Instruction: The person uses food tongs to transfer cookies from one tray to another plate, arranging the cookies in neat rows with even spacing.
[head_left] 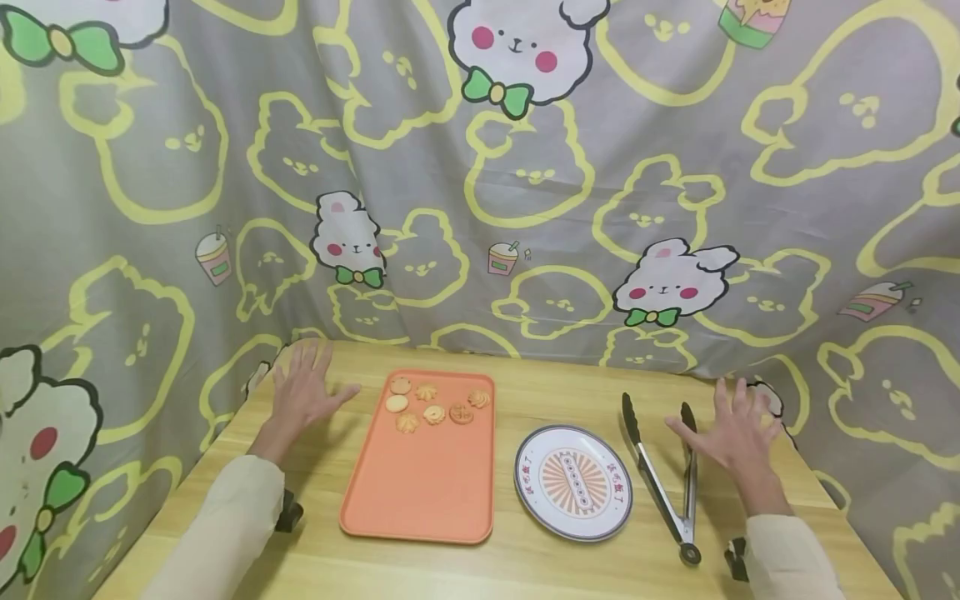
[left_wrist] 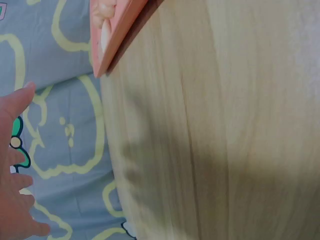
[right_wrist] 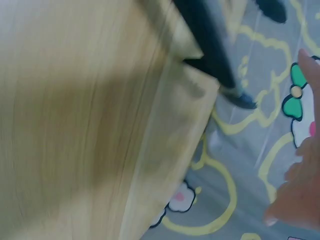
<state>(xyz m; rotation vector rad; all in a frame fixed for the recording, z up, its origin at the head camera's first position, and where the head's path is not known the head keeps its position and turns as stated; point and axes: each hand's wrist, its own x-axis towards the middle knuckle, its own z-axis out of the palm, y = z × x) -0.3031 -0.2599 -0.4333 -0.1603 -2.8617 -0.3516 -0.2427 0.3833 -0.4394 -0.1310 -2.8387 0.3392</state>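
Note:
My left hand (head_left: 303, 389) hovers with spread fingers to the left of an orange tray (head_left: 420, 492), holding nothing. Several cookies (head_left: 407, 423) of different shapes lie at the tray's far end. On the right, my right hand (head_left: 738, 429) is also spread and bare, beside a pair of tongs (head_left: 663, 492) with black tips and a metal body. The tongs lie with arms apart, and the right thumb overlaps one arm in the head view. Between tray and tongs sits a round white plate (head_left: 573, 525) with a blue rim and red print.
All of it stands on a light wooden table (head_left: 315, 558). A grey curtain (head_left: 420, 167) with yellow outlines and white rabbits hangs along the table's far edge and both sides. A dark wrist strap piece (head_left: 288, 511) shows below the left sleeve.

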